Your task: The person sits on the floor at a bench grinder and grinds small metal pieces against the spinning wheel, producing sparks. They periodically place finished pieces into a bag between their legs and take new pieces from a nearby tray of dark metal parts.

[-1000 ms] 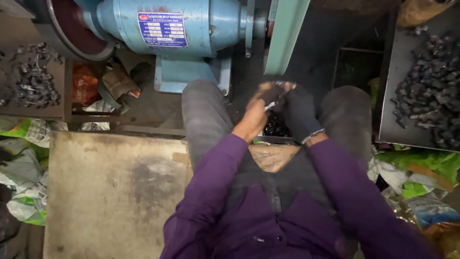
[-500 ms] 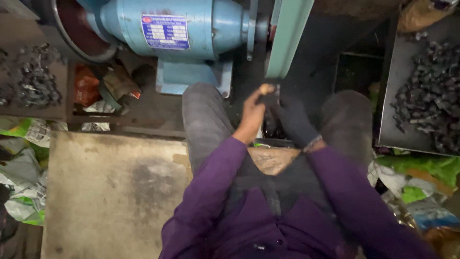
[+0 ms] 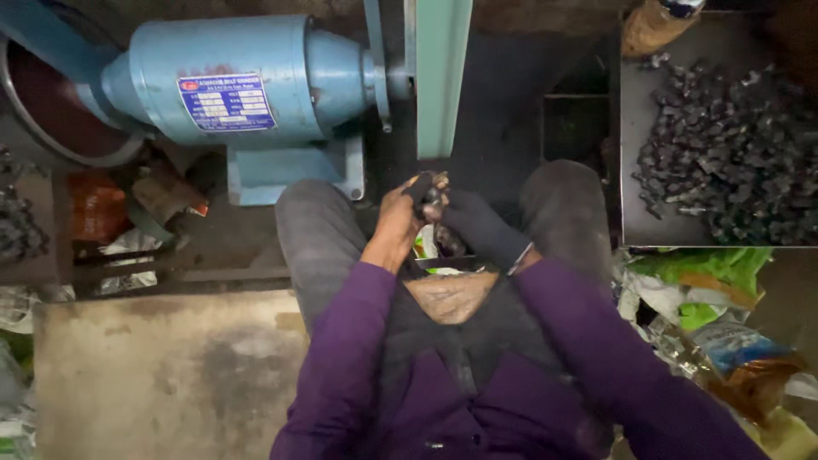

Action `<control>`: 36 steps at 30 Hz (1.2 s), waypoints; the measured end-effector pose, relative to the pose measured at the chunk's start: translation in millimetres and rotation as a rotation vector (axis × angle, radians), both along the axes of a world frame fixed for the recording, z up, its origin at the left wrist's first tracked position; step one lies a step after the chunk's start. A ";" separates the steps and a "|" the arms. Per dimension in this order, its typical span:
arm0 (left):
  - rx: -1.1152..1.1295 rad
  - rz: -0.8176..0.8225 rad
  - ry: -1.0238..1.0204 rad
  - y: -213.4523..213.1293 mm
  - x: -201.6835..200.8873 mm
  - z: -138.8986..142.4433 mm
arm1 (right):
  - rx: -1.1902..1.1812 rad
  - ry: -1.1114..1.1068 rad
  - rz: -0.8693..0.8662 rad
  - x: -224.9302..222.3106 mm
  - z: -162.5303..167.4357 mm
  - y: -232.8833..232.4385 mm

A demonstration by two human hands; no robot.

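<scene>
a small dark metal part [image 3: 433,198] is gripped between the left hand [image 3: 399,223] and gloved right hand [image 3: 477,223], below the green belt guard [image 3: 443,77]; grinding is judged unfinished, many parts [image 3: 724,153] being left in the tray [image 3: 635,128].

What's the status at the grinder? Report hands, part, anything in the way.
Left hand bare, right hand gloved, both in a shut grip on a small metal part. Part held just short of the green belt guard. Nothing between.
</scene>
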State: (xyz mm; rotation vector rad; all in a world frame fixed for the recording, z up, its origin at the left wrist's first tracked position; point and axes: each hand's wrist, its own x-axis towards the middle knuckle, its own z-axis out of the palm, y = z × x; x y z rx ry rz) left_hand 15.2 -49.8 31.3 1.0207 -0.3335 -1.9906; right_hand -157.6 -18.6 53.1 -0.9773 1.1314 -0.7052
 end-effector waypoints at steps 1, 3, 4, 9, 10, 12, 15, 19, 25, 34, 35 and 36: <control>0.008 0.013 0.017 2.4 0.1 -2.8 | -0.225 0.325 -0.024 1.3 1.9 6.0; 0.027 0.059 0.030 7.1 1.5 -7.6 | -0.565 0.530 -0.121 6.6 6.4 14.9; 0.037 0.085 -0.024 9.3 0.6 -8.9 | -0.677 0.413 -0.192 8.1 8.1 15.6; -0.052 0.087 0.192 19.2 -15.3 2.0 | -0.187 -0.205 -0.434 5.2 2.8 -23.8; -0.050 0.095 0.221 21.1 -22.1 6.1 | -0.133 -0.269 -0.474 2.2 0.6 -35.0; -0.037 0.115 0.277 22.8 -33.0 13.3 | -0.071 -0.358 -0.525 -0.6 -1.1 -47.9; -0.088 0.014 0.178 22.3 -33.8 17.2 | -0.198 -0.276 -0.445 -17.6 12.1 -42.5; -0.309 -0.520 -0.302 33.3 -27.5 5.6 | -0.375 0.672 -0.193 -96.0 49.4 -11.2; -0.826 -1.027 -1.003 49.9 -27.7 -37.8 | -0.871 1.467 -0.292 -263.2 53.0 -88.7; -0.842 -0.883 -0.988 46.1 -31.1 -56.2 | -0.738 1.533 -0.364 -303.1 6.3 -157.4; -0.834 -0.912 -0.991 45.8 -31.1 -54.4 | -0.917 1.651 -0.395 -298.1 3.4 -150.3; -0.823 -0.936 -0.996 45.9 -31.1 -52.8 | -0.865 1.589 -0.347 -299.1 5.1 -142.3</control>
